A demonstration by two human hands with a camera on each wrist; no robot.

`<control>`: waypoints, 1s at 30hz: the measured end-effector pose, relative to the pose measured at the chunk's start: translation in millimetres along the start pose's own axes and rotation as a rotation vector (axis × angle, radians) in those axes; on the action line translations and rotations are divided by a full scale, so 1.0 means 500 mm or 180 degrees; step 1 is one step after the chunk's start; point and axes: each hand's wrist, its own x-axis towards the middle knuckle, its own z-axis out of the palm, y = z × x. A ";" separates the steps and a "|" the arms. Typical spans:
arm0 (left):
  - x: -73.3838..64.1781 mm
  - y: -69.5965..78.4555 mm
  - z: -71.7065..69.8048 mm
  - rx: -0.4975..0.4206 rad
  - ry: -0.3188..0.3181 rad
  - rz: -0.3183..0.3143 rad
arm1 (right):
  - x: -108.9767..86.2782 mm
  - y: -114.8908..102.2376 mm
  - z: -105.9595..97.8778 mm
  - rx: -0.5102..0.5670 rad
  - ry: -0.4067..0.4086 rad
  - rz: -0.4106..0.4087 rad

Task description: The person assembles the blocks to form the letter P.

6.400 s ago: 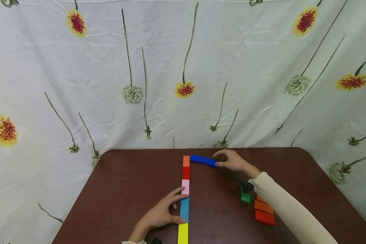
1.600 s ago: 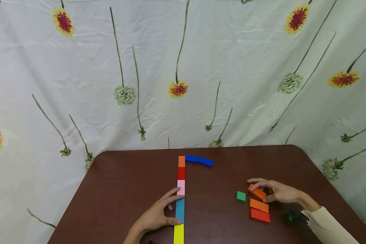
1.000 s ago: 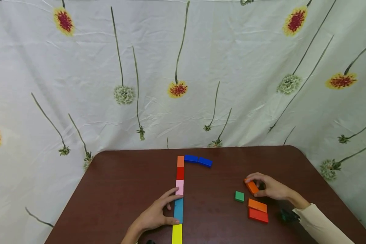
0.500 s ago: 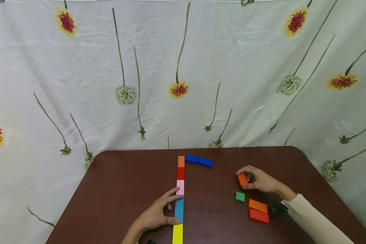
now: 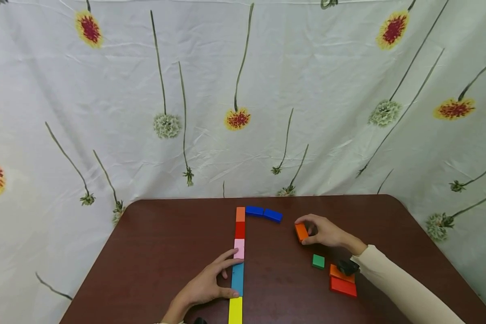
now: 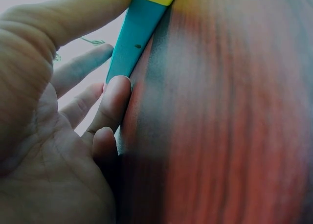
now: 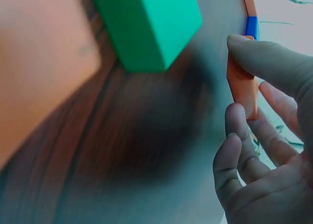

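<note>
My left hand (image 5: pixel 210 281) rests along a straight row of coloured wooden blocks. Its fingertips touch the pink block (image 5: pixel 239 249) and the near end of it, where the light blue block (image 5: pixel 237 279) begins. The thumb lies at the seam between the light blue and the yellow block (image 5: pixel 235 310). My right hand (image 5: pixel 326 231) pinches an orange block (image 5: pixel 301 232) between thumb and fingers, right of two dark blue blocks (image 5: pixel 264 213). In the right wrist view the orange block (image 7: pixel 243 89) is tilted between thumb and fingertips.
A red block (image 5: pixel 240 230) and an orange block (image 5: pixel 240 214) form the row's far end. Nearer my right sleeve lie a green block (image 5: pixel 318 261), another orange block (image 5: pixel 335 272) and a red block (image 5: pixel 343 286). A flower-printed cloth (image 5: pixel 308 67) hangs behind the brown table (image 5: pixel 166 243).
My right hand has left the dark blue blocks, picked up the orange block from the group at right and carried it left and away from me. The left hand stays on the row.
</note>
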 end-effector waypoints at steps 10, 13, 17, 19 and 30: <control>-0.001 -0.002 -0.001 -0.0060 -0.0026 -0.0011 | 0.045 -0.015 0.019 0.0044 -0.0010 0.0174; 0.000 -0.003 -0.001 -0.0056 -0.0040 -0.0014 | 0.055 -0.016 0.024 0.0011 -0.0002 0.0153; 0.002 -0.003 0.000 -0.0044 -0.0046 -0.0015 | 0.064 -0.017 0.030 -0.0018 -0.0009 0.0172; 0.002 -0.002 0.000 -0.0043 -0.0047 -0.0013 | 0.067 -0.018 0.033 -0.0021 -0.0012 0.0204; 0.003 -0.003 -0.001 -0.0049 -0.0053 0.0006 | 0.074 -0.024 0.038 0.0012 -0.0038 0.0228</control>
